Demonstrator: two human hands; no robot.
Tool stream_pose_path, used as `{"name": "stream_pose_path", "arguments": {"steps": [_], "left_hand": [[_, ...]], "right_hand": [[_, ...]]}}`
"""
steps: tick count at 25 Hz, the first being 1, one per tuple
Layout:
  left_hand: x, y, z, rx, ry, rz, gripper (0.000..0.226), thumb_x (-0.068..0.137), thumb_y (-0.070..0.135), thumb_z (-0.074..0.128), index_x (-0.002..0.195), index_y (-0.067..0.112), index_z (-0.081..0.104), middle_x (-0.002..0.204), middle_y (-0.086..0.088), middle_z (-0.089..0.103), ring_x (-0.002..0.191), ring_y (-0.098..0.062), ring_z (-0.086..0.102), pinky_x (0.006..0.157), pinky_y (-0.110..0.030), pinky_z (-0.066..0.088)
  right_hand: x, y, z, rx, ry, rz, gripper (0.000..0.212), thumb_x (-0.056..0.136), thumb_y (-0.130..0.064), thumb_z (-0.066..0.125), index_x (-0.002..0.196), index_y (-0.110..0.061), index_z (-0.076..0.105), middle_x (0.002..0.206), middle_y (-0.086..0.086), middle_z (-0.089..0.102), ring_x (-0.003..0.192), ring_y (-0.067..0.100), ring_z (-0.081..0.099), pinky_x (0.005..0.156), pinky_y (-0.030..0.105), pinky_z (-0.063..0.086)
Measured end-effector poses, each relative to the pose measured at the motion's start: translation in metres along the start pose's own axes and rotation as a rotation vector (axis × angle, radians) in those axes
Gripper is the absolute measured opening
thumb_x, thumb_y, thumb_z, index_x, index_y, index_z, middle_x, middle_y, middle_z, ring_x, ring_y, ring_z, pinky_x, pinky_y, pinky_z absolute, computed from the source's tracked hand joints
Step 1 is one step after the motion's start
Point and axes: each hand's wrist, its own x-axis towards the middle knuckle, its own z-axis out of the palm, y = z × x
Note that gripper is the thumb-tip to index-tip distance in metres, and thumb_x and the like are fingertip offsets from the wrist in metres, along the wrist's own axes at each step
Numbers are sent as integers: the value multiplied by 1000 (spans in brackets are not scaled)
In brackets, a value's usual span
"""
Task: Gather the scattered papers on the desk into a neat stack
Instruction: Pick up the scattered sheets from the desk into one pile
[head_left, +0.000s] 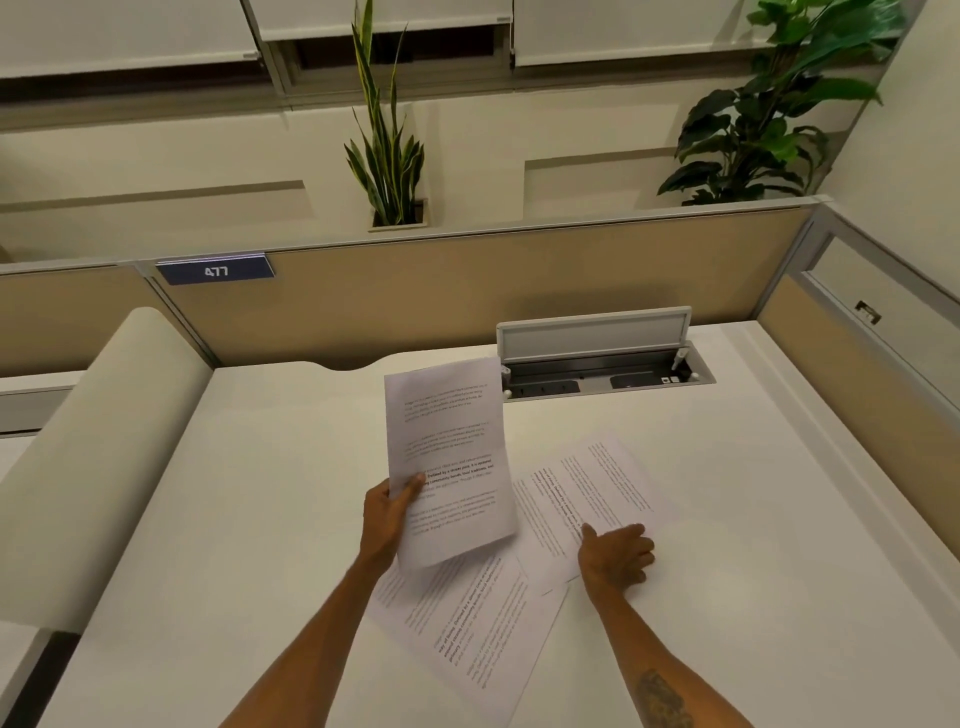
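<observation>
My left hand (387, 514) grips a printed sheet (449, 457) by its left edge, thumb on top, and holds it lifted above the white desk (779, 519). A second printed sheet (582, 499) lies flat and skewed on the desk to the right. My right hand (615, 558) rests on its near right part, fingers spread and pressing down. A third printed sheet (472, 629) lies flat nearer to me, between my forearms, partly under the lifted sheet and touching the second sheet's corner.
An open cable hatch (597, 358) with a raised lid sits at the desk's far side, just behind the lifted sheet. Beige partition panels (467, 291) wall the desk at the back and right. A curved cream divider (93, 457) borders the left.
</observation>
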Motion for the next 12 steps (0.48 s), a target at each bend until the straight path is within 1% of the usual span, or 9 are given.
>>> {"name": "stream_pose_path", "arguments": {"steps": [2,3,6,8,11,12], "left_hand": [[5,-1,-5,-1,7,-15,19,95,17,67,104,1,73,104,-20,78,95,-45,73,88,-59,60],[6,-2,-7,3,5,-15,23,95,17,67,107,-2,72,105,-20,77,96,-46,73,87,-60,60],[8,-4,-12,34,-6,-21,27,96,19,66,111,-3,71,105,-19,78,95,-45,74,85,-57,61],[7,-6,-14,69,0,-15,28,97,21,65,111,-2,71,104,-17,78,91,-41,75,82,-52,63],[3,-7,-13,121,19,16,21,98,23,63,105,5,72,99,-10,79,75,-24,78,66,-33,65],[1,-7,-12,130,24,21,20,99,23,62,104,6,72,98,-10,79,73,-22,78,66,-33,64]], "right_hand": [[-3,-7,8,-53,11,-10,98,90,-36,71,155,8,12,154,29,29,137,42,36,107,52,39],[-5,-10,11,-75,12,-16,98,90,-34,71,155,8,11,154,29,29,137,42,37,107,50,41],[-5,-13,18,-109,16,-31,90,93,-23,68,156,6,10,155,29,27,135,43,38,108,48,43],[-5,-12,19,-69,32,-30,86,94,-12,66,157,3,9,154,29,25,131,46,40,108,48,43],[-6,-11,17,74,54,0,83,92,3,63,158,1,12,151,30,28,125,48,44,103,51,46],[-6,-10,15,127,60,8,83,91,8,62,158,0,14,149,30,30,125,48,44,103,53,46]]}}
